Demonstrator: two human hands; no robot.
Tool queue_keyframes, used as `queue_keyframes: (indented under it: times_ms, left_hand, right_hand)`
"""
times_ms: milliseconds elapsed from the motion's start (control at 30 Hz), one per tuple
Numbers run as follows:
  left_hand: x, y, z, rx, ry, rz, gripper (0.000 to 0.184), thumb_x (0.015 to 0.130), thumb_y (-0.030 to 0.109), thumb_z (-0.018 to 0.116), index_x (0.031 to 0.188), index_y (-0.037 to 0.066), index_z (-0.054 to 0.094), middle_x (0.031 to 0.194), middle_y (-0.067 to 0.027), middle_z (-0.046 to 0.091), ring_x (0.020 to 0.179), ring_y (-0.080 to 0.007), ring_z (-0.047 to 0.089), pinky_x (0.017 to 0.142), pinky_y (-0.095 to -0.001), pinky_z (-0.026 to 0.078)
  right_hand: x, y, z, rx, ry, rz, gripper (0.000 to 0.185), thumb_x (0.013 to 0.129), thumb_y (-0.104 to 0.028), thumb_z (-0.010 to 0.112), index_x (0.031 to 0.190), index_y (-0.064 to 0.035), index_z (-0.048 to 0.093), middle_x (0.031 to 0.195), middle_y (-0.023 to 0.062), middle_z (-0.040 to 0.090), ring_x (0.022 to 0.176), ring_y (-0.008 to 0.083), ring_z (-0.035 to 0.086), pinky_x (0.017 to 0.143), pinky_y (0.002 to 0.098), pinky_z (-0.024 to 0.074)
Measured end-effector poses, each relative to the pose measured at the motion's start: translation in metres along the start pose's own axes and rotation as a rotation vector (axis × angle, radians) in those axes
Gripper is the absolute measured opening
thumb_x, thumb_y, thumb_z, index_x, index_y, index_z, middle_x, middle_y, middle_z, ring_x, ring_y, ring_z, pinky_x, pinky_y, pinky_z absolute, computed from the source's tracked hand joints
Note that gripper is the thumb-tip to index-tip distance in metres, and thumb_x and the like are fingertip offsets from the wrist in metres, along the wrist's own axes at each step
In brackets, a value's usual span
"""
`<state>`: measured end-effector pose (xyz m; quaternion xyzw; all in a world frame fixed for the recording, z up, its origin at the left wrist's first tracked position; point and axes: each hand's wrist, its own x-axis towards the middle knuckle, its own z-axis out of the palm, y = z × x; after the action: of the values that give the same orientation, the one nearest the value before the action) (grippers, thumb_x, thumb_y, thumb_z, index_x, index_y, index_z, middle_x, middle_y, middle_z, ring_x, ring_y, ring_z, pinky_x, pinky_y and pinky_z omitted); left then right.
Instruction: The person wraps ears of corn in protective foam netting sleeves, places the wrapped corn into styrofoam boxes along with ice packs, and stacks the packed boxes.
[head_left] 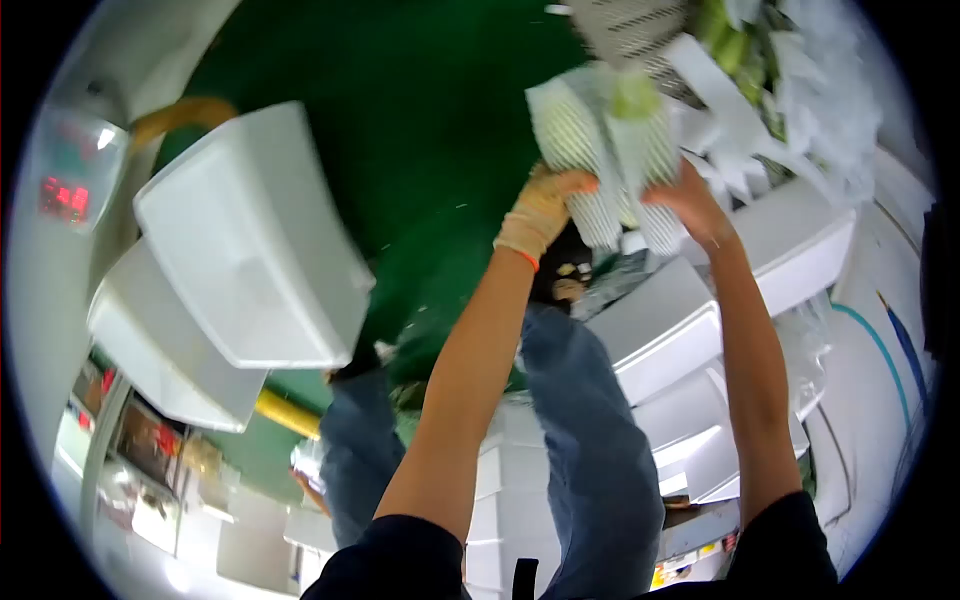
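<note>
My left hand [537, 212], in a cream knitted work glove with an orange cuff edge, is closed around a long pale vegetable in a white foam net sleeve [572, 135]. Bare, my right hand [695, 205] grips a second foam-netted vegetable [643, 150], whose light green top shows above the net. Both are held side by side, a small gap between them, over the floor in front of me. The netting hides most of each vegetable, so I cannot tell the exact kind. Thumbs and some fingers show; other fingertips are hidden behind the sleeves.
Two white bins [250, 230] stand at the left on the green floor [420, 90]. A grey perforated crate [640, 30], white foam strips [720, 90] and green vegetables in plastic [725, 40] lie at upper right. White foam boxes [660, 325] line my right side. A red-digit display [65, 198] is far left.
</note>
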<state>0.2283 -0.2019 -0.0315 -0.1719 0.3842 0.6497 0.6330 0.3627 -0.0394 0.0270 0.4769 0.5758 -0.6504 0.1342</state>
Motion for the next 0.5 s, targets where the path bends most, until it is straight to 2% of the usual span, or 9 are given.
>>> queue_keyframes:
  times_ms: [100,167,233,267,300,333,400,433,500]
  left_hand:
    - [-0.122,0.072,-0.021,0.286,0.025,0.043,0.052,0.063,0.008,0.068,0.113,-0.003,0.055,0.096,-0.0093,0.062,0.089,-0.0203,0.059,0.082,-0.0323,0.046]
    - [-0.213,0.130,-0.036,0.325,0.236,0.014,0.054,0.062,0.008,0.065,0.114,-0.004,0.055,0.099,-0.0088,0.061,0.089,-0.0174,0.058,0.080,-0.0320,0.046]
    - [-0.275,0.187,-0.057,0.355,0.363,0.178,0.053,0.063,0.009,0.063,0.113,-0.004,0.055,0.099,-0.0087,0.060,0.091,-0.0174,0.058,0.081,-0.0312,0.047]
    - [-0.301,0.214,-0.072,0.351,0.401,0.245,0.052,0.064,0.010,0.063,0.113,-0.004,0.055,0.098,-0.0086,0.060,0.093,-0.0177,0.058,0.082,-0.0310,0.047]
    - [-0.315,0.237,-0.096,0.307,0.383,0.287,0.050,0.065,0.010,0.063,0.112,-0.004,0.055,0.097,-0.0085,0.060,0.094,-0.0185,0.058,0.084,-0.0311,0.047]
    - [-0.322,0.254,-0.139,0.500,0.402,0.273,0.045,0.067,0.010,0.063,0.109,-0.004,0.057,0.096,-0.0086,0.060,0.095,-0.0200,0.058,0.084,-0.0312,0.047]
    - [-0.308,0.270,-0.203,1.002,0.378,0.459,0.027,0.072,0.009,0.063,0.096,-0.004,0.061,0.092,-0.0084,0.060,0.093,-0.0208,0.059,0.082,-0.0309,0.047]
    - [-0.290,0.278,-0.235,0.998,0.341,0.473,0.027,0.072,0.009,0.063,0.096,-0.004,0.061,0.092,-0.0084,0.060,0.093,-0.0208,0.059,0.082,-0.0309,0.047]
    - [-0.255,0.293,-0.276,0.792,0.395,0.304,0.021,0.074,0.009,0.065,0.090,-0.004,0.062,0.096,-0.0114,0.060,0.090,-0.0213,0.059,0.080,-0.0297,0.048]
  right_hand:
    - [-0.069,-0.054,0.080,0.219,-0.047,0.154,0.078,0.060,-0.002,0.076,0.129,0.0014,0.039,0.111,0.0116,0.060,0.100,0.0211,0.060,0.088,0.0354,0.0488]
    - [-0.105,-0.094,0.158,0.281,-0.093,-0.006,0.086,0.054,-0.004,0.080,0.129,-0.0013,0.039,0.113,0.0101,0.060,0.104,0.0192,0.058,0.090,0.0367,0.0472]
    - [-0.115,-0.131,0.248,0.527,-0.249,-0.151,0.082,0.057,-0.011,0.080,0.127,-0.0011,0.040,0.108,0.0105,0.060,0.100,0.0190,0.058,0.087,0.0346,0.0476]
    - [-0.113,-0.142,0.289,0.427,-0.263,-0.149,0.078,0.059,-0.014,0.079,0.126,-0.0010,0.040,0.105,0.0108,0.060,0.098,0.0198,0.058,0.085,0.0340,0.0478]
    - [-0.105,-0.148,0.328,0.326,-0.268,-0.146,0.074,0.062,-0.017,0.078,0.124,-0.0010,0.041,0.102,0.0112,0.060,0.097,0.0205,0.058,0.083,0.0334,0.0480]
    - [-0.090,-0.154,0.362,0.330,-0.262,-0.106,0.073,0.063,-0.019,0.077,0.123,0.0009,0.040,0.101,0.0130,0.060,0.096,0.0219,0.058,0.082,0.0333,0.0482]
    - [-0.048,-0.148,0.424,0.404,-0.230,-0.040,0.071,0.065,-0.022,0.075,0.120,0.0050,0.039,0.100,0.0169,0.060,0.095,0.0241,0.059,0.081,0.0338,0.0485]
    - [-0.024,-0.142,0.447,0.467,-0.204,-0.018,0.072,0.065,-0.023,0.075,0.119,0.0072,0.038,0.101,0.0189,0.059,0.093,0.0249,0.059,0.080,0.0343,0.0487]
    - [0.011,-0.145,0.466,0.519,-0.179,0.010,0.077,0.065,-0.024,0.075,0.122,0.0098,0.035,0.106,0.0225,0.056,0.099,0.0282,0.057,0.086,0.0350,0.0464]
